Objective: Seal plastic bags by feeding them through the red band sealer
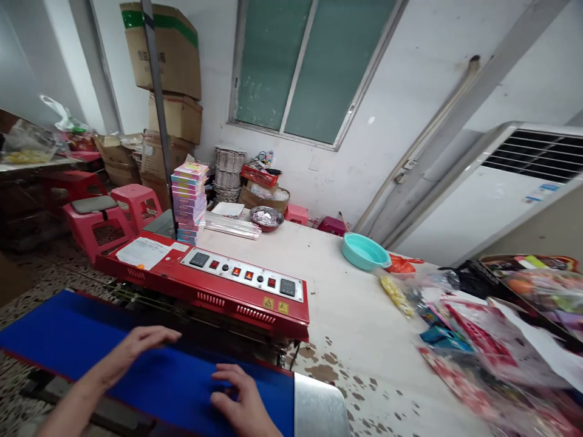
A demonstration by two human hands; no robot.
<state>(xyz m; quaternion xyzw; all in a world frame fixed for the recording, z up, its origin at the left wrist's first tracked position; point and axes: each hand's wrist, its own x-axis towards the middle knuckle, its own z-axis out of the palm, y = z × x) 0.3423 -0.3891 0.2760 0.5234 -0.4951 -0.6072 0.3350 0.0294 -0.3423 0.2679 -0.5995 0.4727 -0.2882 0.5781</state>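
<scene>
My left hand (136, 348) lies flat, fingers stretched out, on the blue conveyor belt (68, 340) of a red sealing machine (214, 285). My right hand (241, 400) rests on the same belt nearer me, fingers spread and slightly bent, close to the belt's metal end plate (319, 409). Neither hand holds anything. The machine's grey control panel (243, 274) with buttons and red lights faces up just beyond my hands.
A stack of coloured boxes (189, 203), clear tubes, a small bowl (266, 217) and a teal basin (364, 250) stand on the white table (346, 315). Plastic-wrapped packets (483, 346) pile up at right. Pink stools (113, 212) and cardboard boxes (164, 73) stand at left; an air conditioner (510, 188) is at right.
</scene>
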